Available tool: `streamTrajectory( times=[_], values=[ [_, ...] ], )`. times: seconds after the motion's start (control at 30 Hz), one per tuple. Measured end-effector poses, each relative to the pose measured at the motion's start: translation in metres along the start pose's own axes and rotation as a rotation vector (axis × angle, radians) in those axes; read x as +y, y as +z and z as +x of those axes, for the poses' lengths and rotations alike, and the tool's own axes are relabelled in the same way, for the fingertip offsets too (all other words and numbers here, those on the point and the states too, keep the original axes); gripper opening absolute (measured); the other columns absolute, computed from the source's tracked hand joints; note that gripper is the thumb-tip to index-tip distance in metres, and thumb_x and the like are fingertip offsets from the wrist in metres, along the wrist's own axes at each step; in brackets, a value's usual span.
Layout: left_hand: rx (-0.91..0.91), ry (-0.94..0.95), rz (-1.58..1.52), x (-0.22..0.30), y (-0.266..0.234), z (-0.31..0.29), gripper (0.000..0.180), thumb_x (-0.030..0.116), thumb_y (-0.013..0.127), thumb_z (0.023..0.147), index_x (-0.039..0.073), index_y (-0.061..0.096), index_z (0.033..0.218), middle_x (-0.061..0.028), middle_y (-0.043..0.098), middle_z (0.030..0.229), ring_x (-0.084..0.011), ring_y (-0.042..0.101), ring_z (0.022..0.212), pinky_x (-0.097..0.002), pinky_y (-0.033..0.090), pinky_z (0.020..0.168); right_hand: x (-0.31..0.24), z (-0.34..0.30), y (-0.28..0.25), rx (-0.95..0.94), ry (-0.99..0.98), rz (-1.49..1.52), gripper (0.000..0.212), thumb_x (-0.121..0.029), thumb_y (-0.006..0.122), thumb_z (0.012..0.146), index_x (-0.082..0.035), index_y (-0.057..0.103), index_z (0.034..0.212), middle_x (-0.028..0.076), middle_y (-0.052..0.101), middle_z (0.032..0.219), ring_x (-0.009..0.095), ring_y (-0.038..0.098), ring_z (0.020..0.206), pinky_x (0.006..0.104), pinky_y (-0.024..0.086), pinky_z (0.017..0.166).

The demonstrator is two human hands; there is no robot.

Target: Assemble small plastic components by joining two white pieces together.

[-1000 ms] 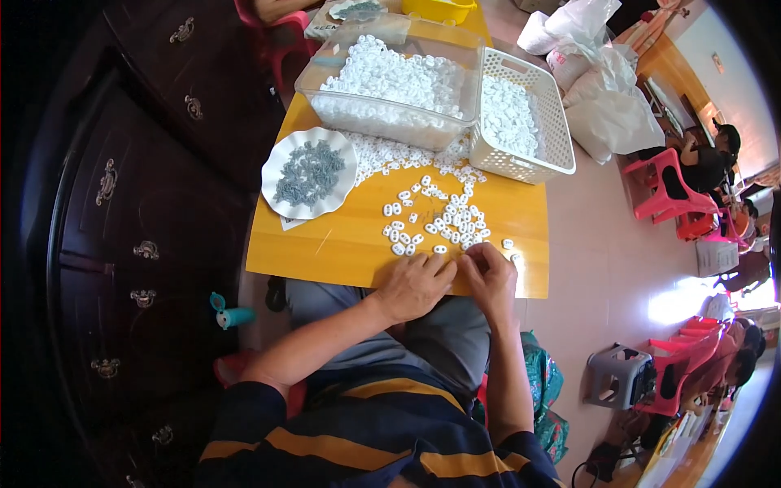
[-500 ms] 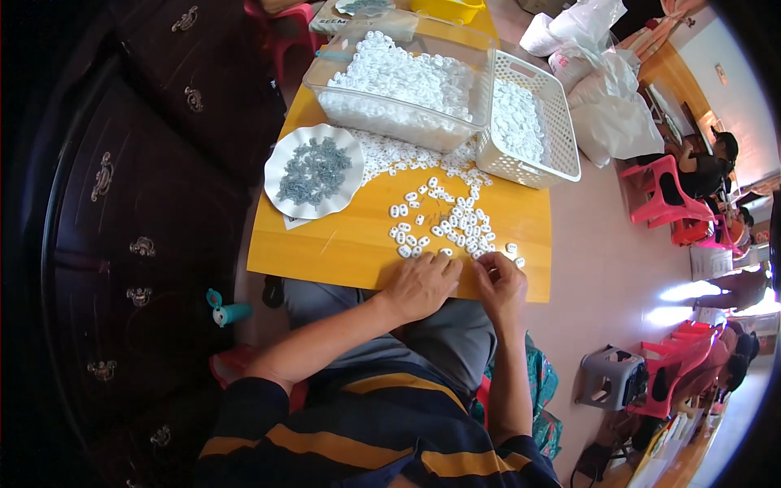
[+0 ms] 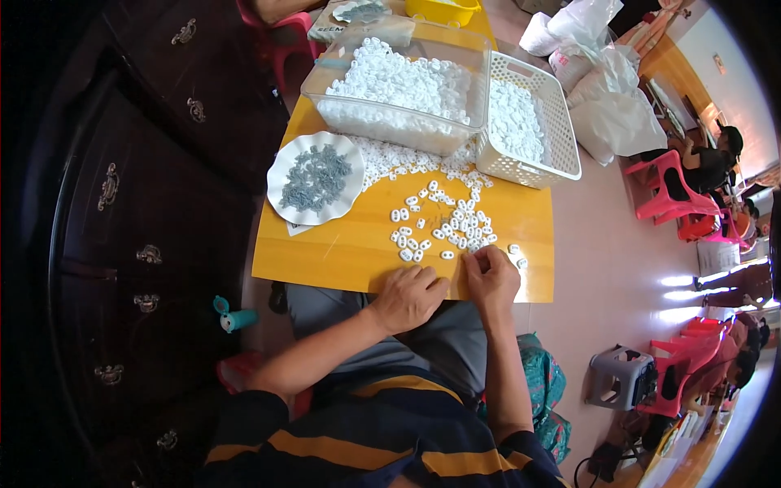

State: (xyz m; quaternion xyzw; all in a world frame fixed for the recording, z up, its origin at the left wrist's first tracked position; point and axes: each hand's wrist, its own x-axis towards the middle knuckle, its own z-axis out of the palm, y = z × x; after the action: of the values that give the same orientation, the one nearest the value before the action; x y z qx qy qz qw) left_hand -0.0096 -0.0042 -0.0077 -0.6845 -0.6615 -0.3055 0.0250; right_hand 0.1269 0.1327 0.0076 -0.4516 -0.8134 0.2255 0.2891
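The hands are apart at the table's (image 3: 325, 259) near edge: the left (image 3: 409, 299) curled, the right (image 3: 493, 279) pinching beside loose white pieces (image 3: 473, 233), its grip's contents unclear. Many pieces remain scattered; tub (image 3: 431, 139), basket (image 3: 529, 172) and plate (image 3: 279, 175) hold heaps, but which are finished I cannot tell.

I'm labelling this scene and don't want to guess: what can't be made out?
All in the head view:
Right hand: whether it grips any of the white pieces, hidden by its own fingers.
Left hand: its palm side, hidden by the hand's back.
Gray pieces on the scalloped plate: individual shapes, too small and heaped.
Yellow basin: far side, cut off by the upper edge.
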Motion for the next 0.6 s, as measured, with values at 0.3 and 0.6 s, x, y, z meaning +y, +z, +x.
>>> streamTrajectory(
  times=[0.3,0.6],
  values=[
    [0.042,0.087,-0.076,-0.001,-0.004,-0.004,0.018,0.024,0.077,0.086,0.015,0.068,0.097,-0.0019,0.056,0.087,-0.0211,0.061,0.083,-0.0360,0.050,0.070,0.011,0.000,-0.007,0.097,0.064,0.136,0.021,-0.014,0.084,0.085,-0.003,0.066,0.080,0.008,0.064,0.066,0.018,0.059,0.055,0.0322,0.048,0.055],
    [0.047,0.091,-0.065,0.003,0.005,-0.009,0.010,0.015,0.073,0.088,0.011,0.065,0.086,-0.0045,0.058,0.083,-0.0228,0.063,0.079,-0.0362,0.051,0.070,0.024,-0.001,-0.028,0.093,0.059,0.125,0.008,-0.005,0.075,0.091,-0.001,0.068,0.095,0.011,0.067,0.078,0.019,0.062,0.062,0.0311,0.051,0.060]
  ],
)
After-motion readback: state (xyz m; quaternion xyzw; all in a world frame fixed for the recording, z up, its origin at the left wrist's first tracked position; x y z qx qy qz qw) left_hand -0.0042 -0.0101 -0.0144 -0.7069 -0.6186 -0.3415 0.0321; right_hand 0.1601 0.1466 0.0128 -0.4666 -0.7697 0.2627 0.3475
